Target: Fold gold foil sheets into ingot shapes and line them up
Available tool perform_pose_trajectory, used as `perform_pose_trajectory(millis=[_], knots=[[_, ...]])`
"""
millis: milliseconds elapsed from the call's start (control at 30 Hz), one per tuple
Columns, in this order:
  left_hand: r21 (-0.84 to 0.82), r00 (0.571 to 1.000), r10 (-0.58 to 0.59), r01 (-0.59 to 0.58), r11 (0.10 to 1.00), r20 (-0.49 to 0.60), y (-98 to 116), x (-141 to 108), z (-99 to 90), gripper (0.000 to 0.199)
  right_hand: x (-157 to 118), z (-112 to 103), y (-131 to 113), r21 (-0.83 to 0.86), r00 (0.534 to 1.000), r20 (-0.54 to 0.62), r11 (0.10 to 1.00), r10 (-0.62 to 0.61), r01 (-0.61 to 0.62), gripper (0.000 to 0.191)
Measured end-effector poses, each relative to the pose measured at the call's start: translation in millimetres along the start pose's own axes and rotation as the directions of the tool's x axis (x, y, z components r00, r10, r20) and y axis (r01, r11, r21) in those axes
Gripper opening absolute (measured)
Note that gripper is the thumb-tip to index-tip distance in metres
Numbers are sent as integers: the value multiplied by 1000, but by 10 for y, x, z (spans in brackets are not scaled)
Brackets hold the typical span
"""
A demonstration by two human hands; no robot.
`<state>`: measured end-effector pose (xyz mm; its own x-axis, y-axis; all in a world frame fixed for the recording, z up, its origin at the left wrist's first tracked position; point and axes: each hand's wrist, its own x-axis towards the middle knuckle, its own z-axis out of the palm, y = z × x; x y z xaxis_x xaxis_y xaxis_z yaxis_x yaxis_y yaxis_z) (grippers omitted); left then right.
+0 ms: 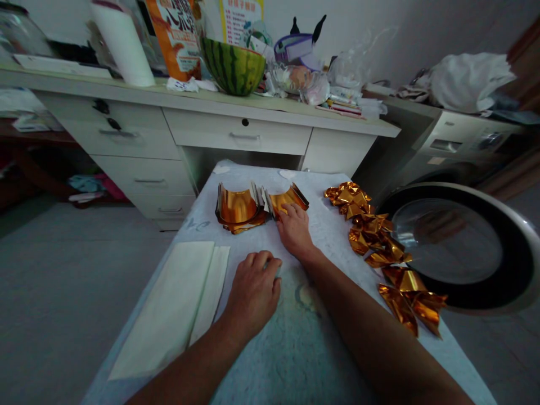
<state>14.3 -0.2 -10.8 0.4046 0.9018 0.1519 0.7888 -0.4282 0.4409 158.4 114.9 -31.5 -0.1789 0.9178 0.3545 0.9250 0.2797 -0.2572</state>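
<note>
My right hand (294,228) reaches to the right-hand stack of gold foil sheets (291,197), its bent fingers on the foil and its thumb at the near edge. The fingers appear to grip a foil sheet there. Beside it lies a second curved stack of gold foil sheets (238,208), with pale edges between the two. Closer to me, my left hand (255,289) rests low over the tablecloth, fingers loosely bent and thumb apart; nothing shows in it. Along the table's right side runs a row of folded gold foil pieces (373,228).
A folded pale cloth or paper (169,304) lies left on the cloth-covered table (320,337). Behind stands a white desk (236,132) bearing a watermelon half (234,67), an orange packet (175,39) and clutter. On the right, a washing machine's round door (455,242) hangs open against the table's side.
</note>
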Motion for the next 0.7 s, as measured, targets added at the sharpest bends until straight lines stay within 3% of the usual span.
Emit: perform_pose_trajectory(millis=[267, 700], knots=[[-11, 1000, -7, 7, 1000, -3, -5, 4, -3, 28, 5, 18, 33, -26, 993, -117, 1000, 14, -17, 25], [-9, 1000, -20, 20, 1000, 6, -4, 5, 9, 28, -7, -46, 6, -60, 994, -105, 997, -43, 37, 8]])
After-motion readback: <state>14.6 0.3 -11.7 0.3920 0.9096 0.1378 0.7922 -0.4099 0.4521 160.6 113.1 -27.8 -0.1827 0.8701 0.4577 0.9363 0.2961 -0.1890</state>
